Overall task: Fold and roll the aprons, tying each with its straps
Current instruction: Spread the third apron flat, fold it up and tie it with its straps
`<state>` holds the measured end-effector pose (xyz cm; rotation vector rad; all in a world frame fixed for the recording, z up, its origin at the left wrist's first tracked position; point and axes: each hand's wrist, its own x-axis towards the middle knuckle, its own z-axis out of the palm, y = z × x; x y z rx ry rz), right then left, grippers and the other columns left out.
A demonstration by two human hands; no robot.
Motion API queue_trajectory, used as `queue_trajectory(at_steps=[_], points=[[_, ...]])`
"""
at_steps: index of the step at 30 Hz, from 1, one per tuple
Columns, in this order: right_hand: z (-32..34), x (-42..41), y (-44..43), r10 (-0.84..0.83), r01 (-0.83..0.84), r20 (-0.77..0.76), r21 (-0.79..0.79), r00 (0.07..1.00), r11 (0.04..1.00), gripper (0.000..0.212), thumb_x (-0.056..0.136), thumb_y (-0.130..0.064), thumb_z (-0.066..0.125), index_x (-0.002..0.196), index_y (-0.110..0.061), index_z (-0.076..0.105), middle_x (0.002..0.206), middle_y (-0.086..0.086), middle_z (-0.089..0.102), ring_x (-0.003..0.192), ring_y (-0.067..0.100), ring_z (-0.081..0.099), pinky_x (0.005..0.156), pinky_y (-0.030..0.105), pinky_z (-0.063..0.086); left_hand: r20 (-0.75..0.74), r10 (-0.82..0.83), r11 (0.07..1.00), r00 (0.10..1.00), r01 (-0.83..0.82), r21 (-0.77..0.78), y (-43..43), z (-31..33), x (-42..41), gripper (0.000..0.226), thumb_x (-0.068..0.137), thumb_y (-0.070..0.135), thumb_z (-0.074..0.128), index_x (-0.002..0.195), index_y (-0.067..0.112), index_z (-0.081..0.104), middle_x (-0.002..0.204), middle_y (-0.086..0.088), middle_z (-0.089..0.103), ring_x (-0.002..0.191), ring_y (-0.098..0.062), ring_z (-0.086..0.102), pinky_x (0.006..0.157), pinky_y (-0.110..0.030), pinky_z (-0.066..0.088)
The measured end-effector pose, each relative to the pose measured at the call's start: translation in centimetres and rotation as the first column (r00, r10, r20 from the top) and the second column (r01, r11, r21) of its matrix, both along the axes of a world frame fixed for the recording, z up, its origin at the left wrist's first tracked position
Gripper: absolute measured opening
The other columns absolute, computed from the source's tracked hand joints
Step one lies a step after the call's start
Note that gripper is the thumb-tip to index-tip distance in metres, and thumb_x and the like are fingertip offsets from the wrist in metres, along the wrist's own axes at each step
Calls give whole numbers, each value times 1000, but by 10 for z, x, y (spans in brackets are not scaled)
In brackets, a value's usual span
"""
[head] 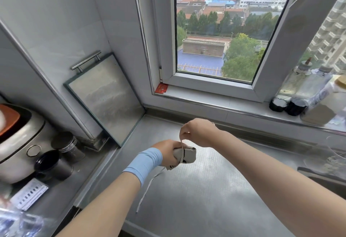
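One apron [187,155] rolled, centre frame just above the tabletop [206,199]. My left grip [168,152] clamps the roll; my right grip [196,133] pinches its strap [181,144] above it. Knot looks unfinished; no other aprons in view.

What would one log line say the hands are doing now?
stage: tying | left hand: grips rolled apron | right hand: pinches strap above it | loose strap: dangles toward counter
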<state>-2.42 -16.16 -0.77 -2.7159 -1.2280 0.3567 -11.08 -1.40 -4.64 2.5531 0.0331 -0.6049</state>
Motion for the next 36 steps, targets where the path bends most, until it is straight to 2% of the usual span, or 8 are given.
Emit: queue_trajectory(at_steps=[4, 8, 13, 17, 23, 26, 29, 36], points=[[-8, -5, 5, -86, 88, -84, 18, 993, 996, 20, 91, -27, 56, 91, -31, 75, 96, -9, 71, 89, 19, 62, 72, 33, 54, -16, 106, 965, 994, -107, -240, -7, -3, -10, 29, 74, 19, 60, 98, 34, 61, 77, 9, 62, 70, -13, 57, 60, -22, 48], [-12, -4, 10, -160, 172, -130, 86, 978, 981, 18, 86, -24, 60, 86, -32, 77, 91, -11, 72, 86, 16, 63, 73, 30, 55, -145, 340, 724, 929, -357, -590, -13, -3, -16, 20, 80, 35, 61, 87, 17, 66, 78, 4, 64, 74, -12, 58, 64, -17, 47], [-24, 5, 11, -257, 329, -267, 274, 929, 904, 10, 83, -33, 70, 85, -29, 79, 85, -13, 73, 82, 10, 66, 72, 27, 53, -170, 435, 656, 884, -440, -613, -12, -14, -15, 33, 100, 42, 44, 82, 21, 62, 59, 11, 62, 52, -2, 55, 74, -26, 48], [-45, 5, 2, -380, 755, -665, 463, 642, 465, 35, 94, -18, 53, 126, -14, 67, 130, 0, 65, 121, 15, 58, 103, 28, 42, -297, 647, 334, 702, -611, -718, -4, -15, -10, 31, 98, 45, 47, 105, 23, 68, 89, 1, 69, 72, -13, 62, 53, -21, 48], [-73, -42, 11, 60, 757, -975, 206, 216, 619, 47, 71, -6, 50, 114, -6, 71, 117, 11, 70, 113, 28, 61, 103, 31, 43, -570, 606, -133, 555, -635, -761, -7, -14, -1, 45, 96, 44, 52, 114, 6, 67, 105, -17, 72, 82, -29, 71, 73, -43, 59], [-68, -48, 7, 232, 593, -967, 246, 101, 767, 43, 80, -15, 48, 118, -4, 65, 102, 14, 69, 95, 33, 65, 106, 38, 42, -627, 550, -176, 552, -657, -733, -5, -10, 0, 51, 93, 51, 53, 111, 5, 67, 94, -16, 71, 76, -31, 69, 66, -40, 58], [-69, -39, -4, 132, 494, -990, 143, 58, 858, 30, 90, -16, 51, 117, -6, 61, 65, 3, 41, 61, 18, 37, 74, 33, 49, -585, 567, -147, 580, -628, -765, 7, -8, 2, 48, 95, 47, 52, 110, 5, 66, 97, -14, 71, 80, -28, 68, 76, -39, 55], [-48, -2, -9, -267, 334, -702, -44, 660, 941, 31, 87, 8, 42, 67, -14, 51, 56, -1, 36, 48, 12, 27, 48, 26, 22, -479, 342, 427, 808, -588, -687, 14, -4, -10, 34, 98, 36, 50, 109, 8, 66, 95, -11, 70, 81, -21, 66, 79, -34, 54]])
